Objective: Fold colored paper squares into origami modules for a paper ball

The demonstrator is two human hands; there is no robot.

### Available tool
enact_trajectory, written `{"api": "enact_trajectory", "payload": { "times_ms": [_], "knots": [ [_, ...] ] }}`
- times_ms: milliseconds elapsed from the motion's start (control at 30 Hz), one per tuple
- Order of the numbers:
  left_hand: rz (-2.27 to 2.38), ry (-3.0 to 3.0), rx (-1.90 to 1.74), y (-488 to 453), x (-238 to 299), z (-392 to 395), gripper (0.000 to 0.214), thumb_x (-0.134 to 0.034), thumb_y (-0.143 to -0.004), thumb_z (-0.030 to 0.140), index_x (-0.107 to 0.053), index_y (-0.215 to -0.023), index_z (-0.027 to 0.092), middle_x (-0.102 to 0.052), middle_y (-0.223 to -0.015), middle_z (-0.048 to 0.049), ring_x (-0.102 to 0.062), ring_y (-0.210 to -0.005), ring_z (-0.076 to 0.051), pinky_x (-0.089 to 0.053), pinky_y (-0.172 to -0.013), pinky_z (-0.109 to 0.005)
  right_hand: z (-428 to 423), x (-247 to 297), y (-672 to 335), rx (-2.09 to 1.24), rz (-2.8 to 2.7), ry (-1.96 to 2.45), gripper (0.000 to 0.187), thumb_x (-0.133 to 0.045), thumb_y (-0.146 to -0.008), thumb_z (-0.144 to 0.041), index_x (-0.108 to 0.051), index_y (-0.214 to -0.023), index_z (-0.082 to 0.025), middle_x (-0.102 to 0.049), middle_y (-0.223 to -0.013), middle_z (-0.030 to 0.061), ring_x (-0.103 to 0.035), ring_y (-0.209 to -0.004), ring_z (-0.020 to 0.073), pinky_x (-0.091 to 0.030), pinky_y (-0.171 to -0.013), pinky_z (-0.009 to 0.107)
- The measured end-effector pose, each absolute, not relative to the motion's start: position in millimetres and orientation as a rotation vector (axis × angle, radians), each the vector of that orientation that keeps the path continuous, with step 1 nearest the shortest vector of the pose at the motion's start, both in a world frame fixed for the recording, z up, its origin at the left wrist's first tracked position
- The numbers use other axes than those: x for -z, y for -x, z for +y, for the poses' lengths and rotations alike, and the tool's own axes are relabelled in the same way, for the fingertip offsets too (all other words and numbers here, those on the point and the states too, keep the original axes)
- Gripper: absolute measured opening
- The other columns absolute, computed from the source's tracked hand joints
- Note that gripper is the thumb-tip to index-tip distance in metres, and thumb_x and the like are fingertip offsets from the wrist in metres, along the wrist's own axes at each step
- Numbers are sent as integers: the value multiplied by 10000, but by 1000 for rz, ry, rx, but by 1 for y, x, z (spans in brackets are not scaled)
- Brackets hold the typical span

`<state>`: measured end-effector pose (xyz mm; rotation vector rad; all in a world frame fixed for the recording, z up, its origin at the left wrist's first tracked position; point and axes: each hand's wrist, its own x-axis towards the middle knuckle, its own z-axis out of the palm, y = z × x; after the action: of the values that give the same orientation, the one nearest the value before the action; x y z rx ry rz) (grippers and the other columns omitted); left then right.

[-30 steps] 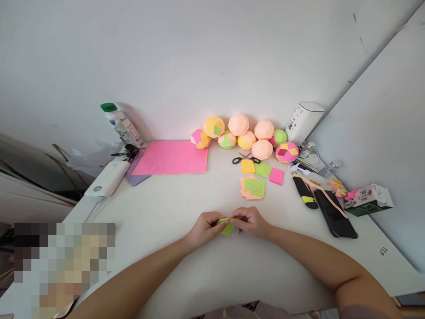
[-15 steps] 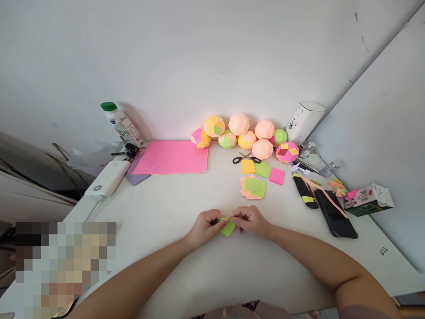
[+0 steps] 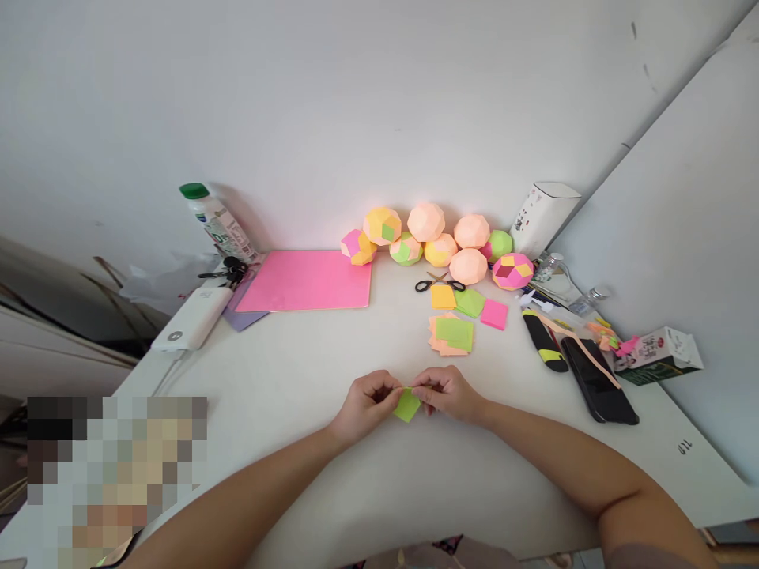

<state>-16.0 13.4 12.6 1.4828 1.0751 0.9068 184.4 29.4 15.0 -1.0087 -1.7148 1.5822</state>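
Note:
Between my two hands is a small piece of green paper, its lower part hanging as a pointed flap. My left hand pinches its left side between thumb and fingers. On the other side, my right hand pinches the upper right edge, and those fingers hide part of the paper. Just beyond the hands lies a stack of peach and green paper squares. Behind it are an orange sticky-note pad, green paper, a pink pad and black-handled scissors.
Several faceted paper balls stand against the wall. A pink board, a bottle and a white power bank are at left. To the right lie a box cutter, a phone and a carton.
The upper edge of the green paper, raised as a curved fold before, now looks flatter between my fingers. My left hand has shifted very slightly; my right hand stays in place.

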Motion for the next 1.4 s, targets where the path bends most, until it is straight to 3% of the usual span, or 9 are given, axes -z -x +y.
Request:
{"api": "enact_trajectory", "payload": {
  "times_ms": [233,400,567,833,1000,1400],
  "knots": [
    [1072,-1227,-949,18,-12,13,241,-565,-788,383,-486,-688,179,-436,-574,51,-384,-498,-79,-318,-470,-207,30,-16,-185,-1630,-1660,1047,276,-624,-818,-420,-648,-835,-146,-590,-548,-21,-559,-476,103,-447,-474,229],
    [1009,-1257,-874,16,-18,12,244,-591,-773,408,-507,-810,181,-482,-647,41,-410,-537,-82,-341,-503,-213,30,-13,-185,-1615,-1682,1041,267,-624,-816,-414,-652,-839,-149,-592,-562,-19,-564,-476,104,-460,-476,232],
    [1071,-1418,-820,13,-19,12,234,-604,-753,368,-505,-683,167,-468,-601,39,-381,-529,-76,-314,-494,-208,29,-14,-183,-1567,-1735,1038,280,-623,-806,-433,-661,-820,-157,-592,-573,-16,-565,-476,106,-468,-476,238],
    [1034,-1357,-811,13,-18,12,196,-590,-757,348,-515,-749,167,-488,-639,30,-425,-556,-90,-343,-522,-221,29,-14,-182,-1569,-1734,1048,267,-624,-804,-414,-663,-830,-152,-592,-579,-14,-564,-473,107,-470,-471,239],
    [1094,-1402,-781,11,-18,12,214,-606,-735,348,-502,-682,169,-451,-578,48,-362,-509,-74,-289,-481,-207,29,-14,-182,-1559,-1752,1052,282,-625,-798,-428,-662,-819,-149,-602,-596,-8,-562,-474,106,-471,-464,240],
    [1089,-1443,-776,11,-20,12,189,-597,-733,325,-522,-668,164,-491,-611,32,-393,-535,-81,-313,-494,-208,27,-16,-182,-1565,-1744,1048,229,-616,-803,-378,-636,-784,-151,-611,-618,-2,-548,-489,99,-474,-471,237]
  ]
}}
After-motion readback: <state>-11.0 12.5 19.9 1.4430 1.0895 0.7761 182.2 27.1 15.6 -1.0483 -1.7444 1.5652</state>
